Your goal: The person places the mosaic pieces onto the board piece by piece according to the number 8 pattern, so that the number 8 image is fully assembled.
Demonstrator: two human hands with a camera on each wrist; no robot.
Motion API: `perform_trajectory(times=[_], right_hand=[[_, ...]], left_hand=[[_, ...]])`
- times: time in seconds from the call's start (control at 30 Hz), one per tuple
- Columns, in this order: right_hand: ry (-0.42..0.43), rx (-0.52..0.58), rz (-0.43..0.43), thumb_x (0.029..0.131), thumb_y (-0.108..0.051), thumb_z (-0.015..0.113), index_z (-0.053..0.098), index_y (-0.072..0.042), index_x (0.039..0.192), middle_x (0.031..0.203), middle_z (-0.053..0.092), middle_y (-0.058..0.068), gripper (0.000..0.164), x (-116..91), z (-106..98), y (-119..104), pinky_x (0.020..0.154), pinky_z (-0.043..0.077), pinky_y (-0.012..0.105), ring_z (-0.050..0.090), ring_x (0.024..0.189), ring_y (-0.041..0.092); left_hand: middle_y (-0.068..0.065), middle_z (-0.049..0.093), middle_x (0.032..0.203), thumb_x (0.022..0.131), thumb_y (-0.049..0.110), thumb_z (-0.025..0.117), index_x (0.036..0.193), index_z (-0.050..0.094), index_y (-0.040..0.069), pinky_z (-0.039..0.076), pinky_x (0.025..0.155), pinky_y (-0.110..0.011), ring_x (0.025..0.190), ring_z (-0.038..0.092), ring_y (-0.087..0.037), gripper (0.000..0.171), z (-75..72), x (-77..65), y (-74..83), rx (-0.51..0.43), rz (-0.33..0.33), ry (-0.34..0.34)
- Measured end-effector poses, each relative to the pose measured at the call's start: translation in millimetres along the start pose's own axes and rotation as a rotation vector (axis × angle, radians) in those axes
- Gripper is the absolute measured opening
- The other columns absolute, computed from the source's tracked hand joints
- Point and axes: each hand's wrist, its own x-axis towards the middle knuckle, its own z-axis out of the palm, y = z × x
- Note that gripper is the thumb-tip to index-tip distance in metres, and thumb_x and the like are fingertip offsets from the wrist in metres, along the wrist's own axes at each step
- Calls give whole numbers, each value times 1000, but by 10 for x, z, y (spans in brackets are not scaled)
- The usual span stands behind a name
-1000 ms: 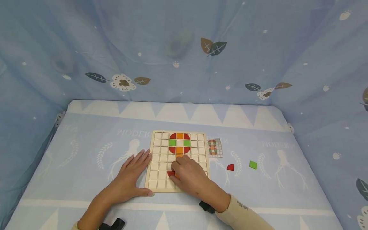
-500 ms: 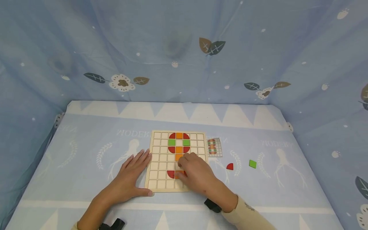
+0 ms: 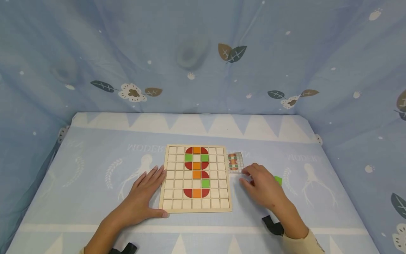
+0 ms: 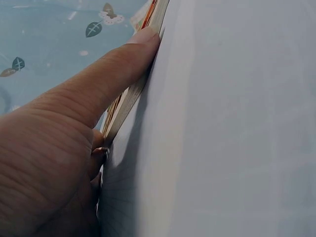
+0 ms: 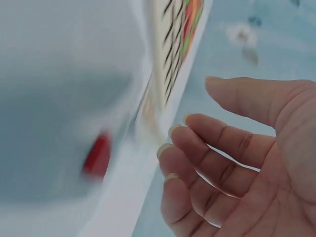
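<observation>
My left hand [image 3: 144, 197] lies with fingers straight along the left edge of a wooden grid board [image 3: 195, 211], its thumb touching the front left corner. Red quarter-circle tiles [image 3: 204, 193], orange square tiles [image 3: 196, 174] and green square tiles [image 3: 205, 183] fill part of the board's middle columns. Right of the board, my right hand [image 3: 264, 188] hovers over a loose red quarter-circle tile [image 5: 98, 157], mostly hidden by it in the head view. The right wrist view shows its fingers loosely bent, thumb apart, nothing between them. A loose green tile [image 3: 278, 180] shows just behind this hand.
A small pattern card [image 3: 235, 164] lies against the board's right edge, printed with a similar coloured design. Blue patterned cloth [image 3: 203, 70] walls the back and both sides of the covered table [image 3: 95, 197].
My right hand has left the lower middle of the board and moved right, over the loose red tile. Tiles it had covered on the board now show. My left hand stays put.
</observation>
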Motion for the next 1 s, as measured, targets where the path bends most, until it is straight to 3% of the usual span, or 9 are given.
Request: perform_trajectory(times=[0.23,0.37,0.73,1.0], right_hand=[[-105,-6,140,93,-16,78,65,3,131,121,65,20,44,-148,-308,538,89,54,57,62,106,37],[-156,8,173,92,-12,77,61,8,133,121,62,27,48,-206,-412,786,87,53,60,62,104,41],[-172,13,197,88,-3,78,68,6,109,98,63,15,25,-192,-369,1056,80,54,54,62,90,33],[-202,57,227,91,-8,78,64,3,100,92,58,9,20,-143,-348,1130,74,49,44,55,85,27]], left_hand=[[-5,15,174,71,67,87,167,24,9,-3,127,-44,161,6,-28,129,3,-1,-5,-1,-2,-4],[-5,16,174,71,66,88,167,25,8,-3,127,-44,161,6,-28,129,-4,-2,7,-4,-6,-6],[-5,16,174,70,67,87,167,24,9,-3,127,-43,161,6,-28,129,11,-1,-3,7,-1,1],[-5,16,175,71,66,87,167,24,9,-3,127,-42,161,6,-28,129,16,-4,-10,9,6,4]])
